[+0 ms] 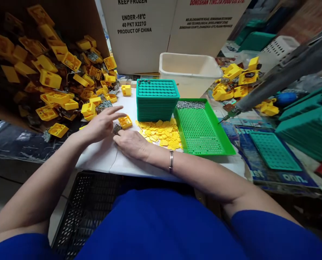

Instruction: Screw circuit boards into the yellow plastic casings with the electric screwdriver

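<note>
My left hand (pixel 102 123) is over the white work surface with its fingers stretched out and apart, near the heap of yellow housings. My right hand (pixel 131 143), with fingers closed, pinches a small grey part (pixel 117 129) at its fingertips; the finer detail of this part is too small to make out. Just beyond the fingertips lies an open yellow plastic housing (pixel 125 121). Thin yellow plates (pixel 163 134) are spread in a pile to the right of my right hand.
A cardboard box (pixel 101 47) spills yellow housings (pixel 51 78) at left. Ahead stand a stack of teal trays (pixel 158 108) and a cream bin (pixel 188 74). A green perforated tray (pixel 223 142) holds small screws (pixel 190 104). An electric screwdriver (pixel 238 106) hangs at right.
</note>
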